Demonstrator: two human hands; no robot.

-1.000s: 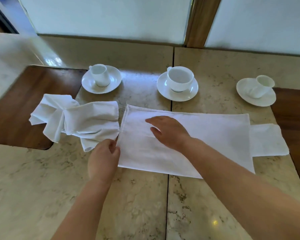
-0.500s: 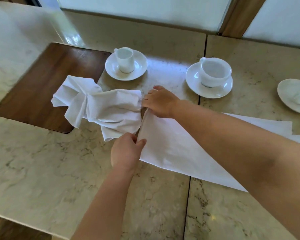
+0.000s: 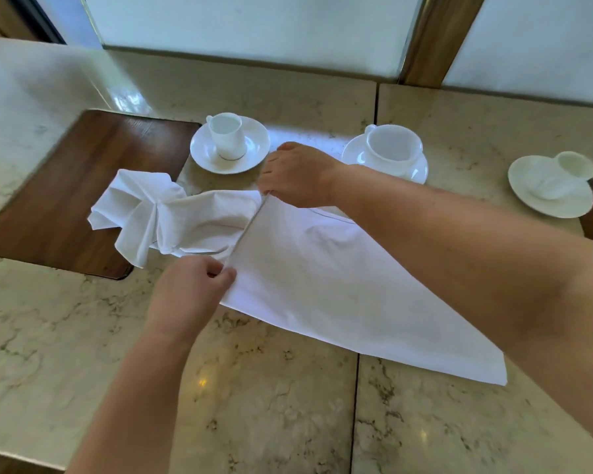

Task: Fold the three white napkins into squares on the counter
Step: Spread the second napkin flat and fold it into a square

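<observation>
A white napkin (image 3: 326,285), folded into a long rectangle, lies flat on the marble counter (image 3: 83,336). My left hand (image 3: 189,295) pinches its near left corner. My right hand (image 3: 297,176) pinches its far left corner, with my forearm crossing above the cloth. The left edge between the two corners is pulled taut and slightly lifted. A second white napkin (image 3: 161,217) lies crumpled just left of it, partly on a dark wooden inlay (image 3: 65,200). The third napkin is hidden behind my right arm.
Three white cups on saucers stand along the back: one (image 3: 228,143) behind the crumpled napkin, one (image 3: 389,152) behind my right wrist, one tipped on its saucer (image 3: 552,186) at far right. A seam (image 3: 356,405) splits the counter. A wall panel rises behind.
My right hand went from lying flat on the napkin's middle to pinching its far left corner. My left hand took hold of the near left corner. The view shifted left.
</observation>
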